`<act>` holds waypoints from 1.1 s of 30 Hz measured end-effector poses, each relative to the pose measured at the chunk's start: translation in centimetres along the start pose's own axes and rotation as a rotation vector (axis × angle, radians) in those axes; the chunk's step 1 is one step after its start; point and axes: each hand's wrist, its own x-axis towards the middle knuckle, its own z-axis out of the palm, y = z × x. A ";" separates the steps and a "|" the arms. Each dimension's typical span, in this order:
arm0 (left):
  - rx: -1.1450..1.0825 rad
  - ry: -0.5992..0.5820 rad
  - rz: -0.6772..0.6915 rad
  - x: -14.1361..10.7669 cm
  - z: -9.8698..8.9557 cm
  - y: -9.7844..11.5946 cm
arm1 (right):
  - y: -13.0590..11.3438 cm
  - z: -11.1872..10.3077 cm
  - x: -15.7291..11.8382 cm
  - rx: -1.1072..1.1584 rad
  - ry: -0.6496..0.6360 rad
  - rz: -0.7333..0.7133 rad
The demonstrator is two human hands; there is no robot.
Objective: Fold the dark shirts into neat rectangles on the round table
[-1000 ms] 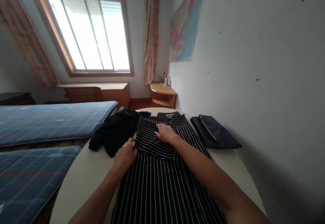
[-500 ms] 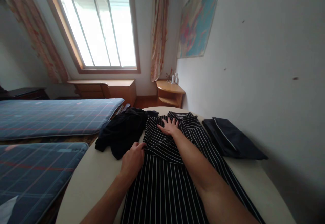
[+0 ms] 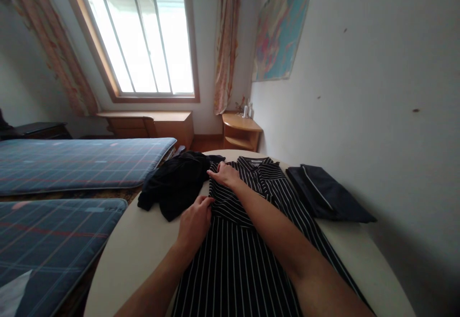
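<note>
A black shirt with white stripes (image 3: pixel 244 264) lies spread on the round pale table (image 3: pixel 118 254), its collar at the far side and a sleeve folded across its upper part. My left hand (image 3: pixel 196 218) pinches the left edge of the folded part. Farther up, my right hand (image 3: pixel 224 174) is closed on the same edge near the shoulder, its arm reaching over the shirt. A crumpled black garment (image 3: pixel 176 180) sits just left of my hands. To the right of the shirt lies a folded dark garment (image 3: pixel 328 194).
Two beds with blue plaid mattresses (image 3: pixel 82 163) stand on the left. Beyond the table are a wooden desk (image 3: pixel 172 125) and a small corner shelf (image 3: pixel 242 124). A white wall (image 3: pixel 377 154) rises close on the right.
My right hand has moved left from lying spread on the upper shirt and has closed on its left edge. My left hand has shifted slightly up and right with the fabric edge.
</note>
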 end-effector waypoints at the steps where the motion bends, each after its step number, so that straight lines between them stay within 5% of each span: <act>1: -0.012 -0.001 0.015 -0.1 -0.1 0.2 | -0.8 0.0 -0.2 0.015 -0.034 0.008; 5: -0.123 0.009 0.073 -0.7 0.0 1.0 | -2.4 0.7 -1.3 0.038 -0.114 0.029; 9: -0.272 0.038 0.120 -1.1 0.1 1.6 | -1.7 0.8 -2.1 0.083 -0.063 0.027; 22: -0.617 -0.006 0.302 -1.6 1.1 8.1 | 8.2 -4.0 -3.1 0.261 0.142 -0.189; 28: -0.512 -0.172 0.418 -3.0 2.8 8.8 | 12.7 -3.5 -4.8 0.207 0.110 -0.127; 33: -0.211 -0.228 0.368 -3.4 3.9 7.4 | 13.7 -3.2 -8.5 0.092 0.169 -0.184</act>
